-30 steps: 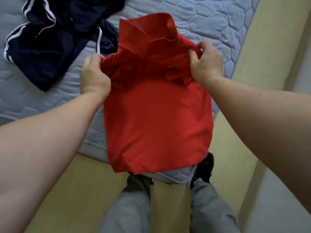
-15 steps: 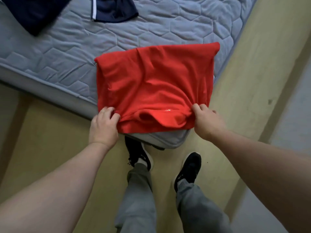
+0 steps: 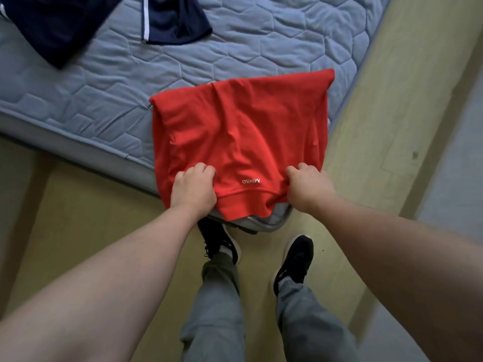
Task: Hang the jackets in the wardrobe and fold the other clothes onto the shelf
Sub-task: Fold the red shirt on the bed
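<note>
— While I hold the head view on screen, report item 1: location of the red shirt (image 3: 235, 142).

— I read it lying on the near corner of the grey quilted mattress (image 3: 261, 43); folded to a rough rectangle; its ribbed hem (image 3: 243, 198) faces me and drapes over the mattress corner; white lettering (image 3: 251, 181) sits just above the hem, upside down from my side.

— Item 2: left hand.

— I see the left hand (image 3: 193, 190) on the near left part of the shirt, knuckles up; fingers curled together and clamped on a bunch of red fabric.

— Item 3: right hand.

— I see the right hand (image 3: 308, 190) at the near right corner of the shirt; fingers curled likewise and gripping the fabric; the cloth puckers between the two hands.

— Item 4: surroundings, same view.

— I log a navy garment (image 3: 52, 24) at the far left of the mattress, blurred; a second navy piece (image 3: 177, 19) with a white stripe beside it; both well apart from the shirt. Below the mattress corner: yellowish floor (image 3: 91, 218); grey trousers (image 3: 217, 309); two black shoes, the left shoe (image 3: 222, 244) with its toe partly hidden under the corner, the right shoe (image 3: 295, 262) clear of it.
</note>
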`<action>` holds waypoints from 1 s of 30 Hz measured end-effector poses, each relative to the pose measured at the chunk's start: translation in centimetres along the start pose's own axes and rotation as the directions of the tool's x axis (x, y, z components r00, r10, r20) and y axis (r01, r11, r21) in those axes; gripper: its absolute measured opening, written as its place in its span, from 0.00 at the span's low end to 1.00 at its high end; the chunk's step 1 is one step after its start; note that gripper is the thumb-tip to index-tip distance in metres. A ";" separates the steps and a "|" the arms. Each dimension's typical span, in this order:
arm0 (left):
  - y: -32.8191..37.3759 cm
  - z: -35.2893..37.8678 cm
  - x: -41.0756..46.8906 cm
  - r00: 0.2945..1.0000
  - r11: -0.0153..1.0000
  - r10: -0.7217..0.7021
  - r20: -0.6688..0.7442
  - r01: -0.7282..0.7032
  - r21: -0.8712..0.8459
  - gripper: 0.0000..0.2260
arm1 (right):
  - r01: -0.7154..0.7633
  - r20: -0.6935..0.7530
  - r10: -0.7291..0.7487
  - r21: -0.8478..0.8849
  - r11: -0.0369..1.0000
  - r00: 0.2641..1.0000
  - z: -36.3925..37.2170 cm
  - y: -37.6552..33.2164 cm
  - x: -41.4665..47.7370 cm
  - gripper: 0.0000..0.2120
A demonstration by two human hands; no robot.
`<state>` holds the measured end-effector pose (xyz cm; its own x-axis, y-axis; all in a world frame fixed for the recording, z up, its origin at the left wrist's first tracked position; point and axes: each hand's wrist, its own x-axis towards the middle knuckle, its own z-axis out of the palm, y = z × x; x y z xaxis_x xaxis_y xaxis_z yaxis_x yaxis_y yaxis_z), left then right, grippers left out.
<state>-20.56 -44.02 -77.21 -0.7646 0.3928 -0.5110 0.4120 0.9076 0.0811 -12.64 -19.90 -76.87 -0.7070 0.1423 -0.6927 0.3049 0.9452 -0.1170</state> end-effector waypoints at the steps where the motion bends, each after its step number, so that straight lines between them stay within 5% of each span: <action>1: -0.1 -1.0 0.7 0.999 0.998 -0.037 -0.038 0.035 -0.055 0.15 | -0.038 -0.023 0.039 0.053 0.998 0.999 -0.7 -0.1 0.3 0.15; 7: -1.9 -7.1 6.2 0.897 0.871 -0.390 -0.210 0.285 -0.400 0.15 | -0.247 -0.162 0.313 0.331 0.911 0.936 -5.8 -0.2 3.1 0.17; 12: -5.5 -10.2 11.2 0.914 0.883 -0.397 -0.081 0.357 -0.304 0.20 | -0.337 -0.210 0.436 0.382 0.861 0.875 -10.6 1.0 7.9 0.23; 17: -7.7 -10.0 15.2 0.966 0.962 -0.238 0.097 0.249 -0.110 0.23 | -0.274 -0.270 0.292 0.103 0.956 0.917 -13.0 2.1 14.6 0.32; 21: -8.1 -10.6 17.5 0.962 0.978 -0.209 0.175 0.203 0.054 0.16 | -0.164 -0.177 0.144 -0.104 0.981 0.974 -14.1 2.1 18.0 0.23; 25: -8.7 -12.7 19.4 0.906 0.939 -0.332 0.264 0.292 0.180 0.14 | -0.111 -0.107 0.092 -0.182 0.977 0.990 -17.2 2.6 19.4 0.09; 30: -12.1 -15.7 22.1 0.839 0.828 -0.539 0.073 0.512 0.227 0.19 | 0.021 -0.218 -0.064 -0.194 0.981 0.974 -22.8 1.7 23.4 0.03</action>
<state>-50.22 -43.94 -76.06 -0.8276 -0.1700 -0.5350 0.0624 0.9192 -0.3888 -43.27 -8.26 -77.04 -0.8473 0.1418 -0.5118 0.1602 0.9870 0.0083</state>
